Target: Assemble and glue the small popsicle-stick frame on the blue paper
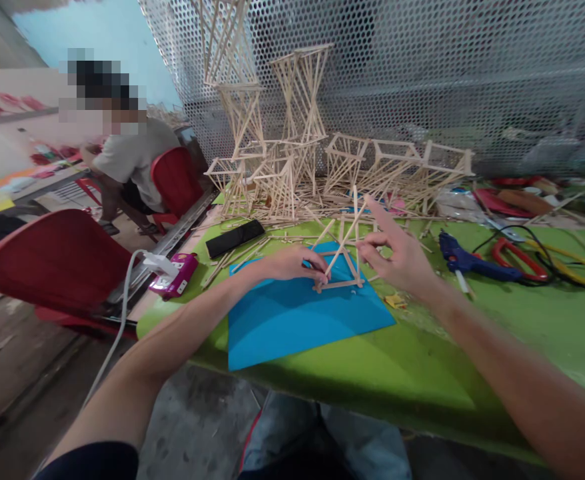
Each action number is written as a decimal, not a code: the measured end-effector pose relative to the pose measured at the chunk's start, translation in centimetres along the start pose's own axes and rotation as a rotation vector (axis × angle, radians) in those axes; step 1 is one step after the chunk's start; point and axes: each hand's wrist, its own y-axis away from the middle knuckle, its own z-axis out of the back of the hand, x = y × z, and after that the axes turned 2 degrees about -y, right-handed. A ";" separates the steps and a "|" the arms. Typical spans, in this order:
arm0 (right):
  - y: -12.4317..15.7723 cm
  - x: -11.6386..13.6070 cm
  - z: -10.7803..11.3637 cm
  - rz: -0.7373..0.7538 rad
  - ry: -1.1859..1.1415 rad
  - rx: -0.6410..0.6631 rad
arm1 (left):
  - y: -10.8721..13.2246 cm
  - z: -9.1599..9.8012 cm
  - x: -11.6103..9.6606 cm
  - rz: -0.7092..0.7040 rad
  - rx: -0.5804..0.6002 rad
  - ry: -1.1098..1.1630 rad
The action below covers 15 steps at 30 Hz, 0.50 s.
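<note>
At the centre of the frame a small frame of thin pale wooden sticks [341, 267] stands on a flat blue paper sheet [292, 320], which lies on the lime-green counter [422, 373]. The left hand [292, 263] rests on the sheet's upper edge, its grip pressed together on the lower left sticks of the frame. The right hand [397, 257] comes in from the right — thumb and middle fingers pinching an upright stick near its top, the index finger stretched out toward the upper left.

Just right of that hand lies a blue hot-glue gun [465, 260], and further right red-handled scissors [517, 260] beside a yellow cable [572, 263]. Left of the sheet sit a black flat phone-like slab [235, 238] and a pink plug adapter [175, 275] with a white cord. Behind, against a perforated metal wall [447, 73], tall stick towers [272, 133] and loose sticks pile up in the upper middle. At the left edge is a red plastic chair [52, 260] — beyond it, upper left, another person [132, 160] sits on a second red chair.
</note>
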 end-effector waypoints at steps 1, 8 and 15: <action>0.0 0.0 0.0 0.000 -0.007 0.000 | 0.0 0.0 0.0 0.001 0.002 -0.002; 0.0 0.2 -0.4 -0.071 -0.117 0.023 | 0.0 -0.1 0.5 0.022 0.009 0.057; 0.0 0.1 -0.4 -0.059 -0.130 0.017 | 0.0 0.0 0.4 0.001 0.012 0.043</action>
